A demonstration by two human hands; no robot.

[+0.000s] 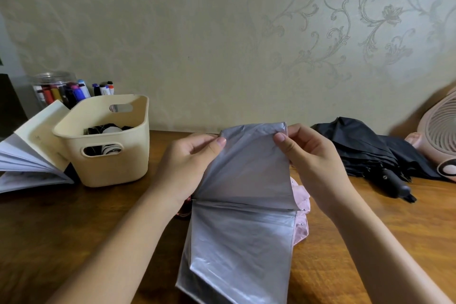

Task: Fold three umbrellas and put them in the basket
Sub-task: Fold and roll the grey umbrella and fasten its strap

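A silver-lined pink umbrella [243,207] lies collapsed on the wooden bench [74,224], its canopy lifted at the far edge. The left hand [187,163] and right hand [313,158] each pinch that edge. A cream basket [111,155] at left holds a folded umbrella [106,129]; a black umbrella [365,153] lies at right.
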